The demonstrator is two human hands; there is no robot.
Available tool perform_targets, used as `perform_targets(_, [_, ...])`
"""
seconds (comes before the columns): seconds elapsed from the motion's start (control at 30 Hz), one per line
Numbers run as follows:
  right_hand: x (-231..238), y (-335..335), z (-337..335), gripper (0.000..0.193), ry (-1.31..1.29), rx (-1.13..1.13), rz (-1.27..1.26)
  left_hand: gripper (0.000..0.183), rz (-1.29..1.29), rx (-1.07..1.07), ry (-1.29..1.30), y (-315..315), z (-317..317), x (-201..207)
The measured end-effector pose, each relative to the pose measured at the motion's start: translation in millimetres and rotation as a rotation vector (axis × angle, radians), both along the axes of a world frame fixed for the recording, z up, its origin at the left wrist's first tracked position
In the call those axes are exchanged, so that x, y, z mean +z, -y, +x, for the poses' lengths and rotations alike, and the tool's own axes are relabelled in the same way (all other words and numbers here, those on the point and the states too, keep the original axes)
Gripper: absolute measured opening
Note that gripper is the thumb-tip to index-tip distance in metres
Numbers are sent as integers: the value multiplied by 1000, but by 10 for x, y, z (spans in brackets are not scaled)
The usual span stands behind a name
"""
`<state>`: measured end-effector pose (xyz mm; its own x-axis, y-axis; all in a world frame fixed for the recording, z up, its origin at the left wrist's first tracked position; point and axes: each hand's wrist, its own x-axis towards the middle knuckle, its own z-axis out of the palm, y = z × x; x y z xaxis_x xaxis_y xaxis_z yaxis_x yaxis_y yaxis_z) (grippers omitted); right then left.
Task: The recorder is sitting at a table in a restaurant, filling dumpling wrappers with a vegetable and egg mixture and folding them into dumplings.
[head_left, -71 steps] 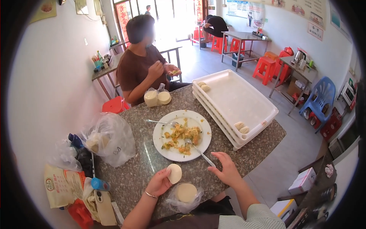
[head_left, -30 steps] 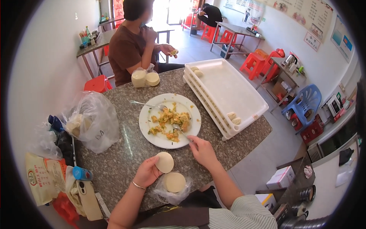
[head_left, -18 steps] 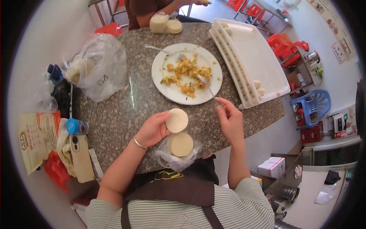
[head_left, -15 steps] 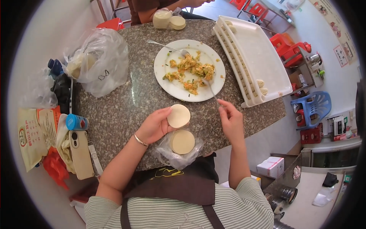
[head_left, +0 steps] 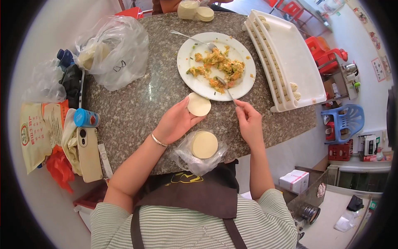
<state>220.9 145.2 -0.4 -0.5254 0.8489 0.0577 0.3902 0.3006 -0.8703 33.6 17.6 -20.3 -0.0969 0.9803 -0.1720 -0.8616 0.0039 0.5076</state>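
My left hand (head_left: pixel 174 121) holds a round, pale dumpling wrapper (head_left: pixel 199 105) on its fingers, close to the near rim of a white oval plate (head_left: pixel 185 81). On the plate lies a loose heap of orange, yellow and green chopped filling (head_left: pixel 219 65). My right hand (head_left: pixel 250 121) grips the handle of a metal spoon (head_left: pixel 228 92), whose bowl rests in the near part of the filling. A second spoon (head_left: pixel 188 37) leans on the plate's far left rim. Between my forearms, a stack of wrappers (head_left: pixel 205 145) sits on an opened clear plastic bag (head_left: pixel 195 162).
Stacked white trays (head_left: pixel 304 66) with rows of pleated dumplings (head_left: pixel 270 50) stand at the right. At left are a large plastic bag (head_left: pixel 124 54), a blue can (head_left: pixel 87 118) and a phone (head_left: pixel 88 155). More wrappers (head_left: pixel 205 14) lie across the table before another person (head_left: pixel 168 5).
My left hand has brought the wrapper up closer to the plate's near rim. The spoon in my right hand has pushed further into the filling. The whole view has shifted slightly.
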Motion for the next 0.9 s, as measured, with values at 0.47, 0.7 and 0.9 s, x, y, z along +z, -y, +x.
perform_targets(0.47, [60,203,194,25,69,-44,-66,52,-21,100,7,0,4,130])
perform_targets(0.7, [181,249,-180,23,14,145,83,45,44,46,75,6,-54,31])
perform_targets(0.9, [132,-104,-257,21,138,169,230,51,-2,94,59,3,-43,66])
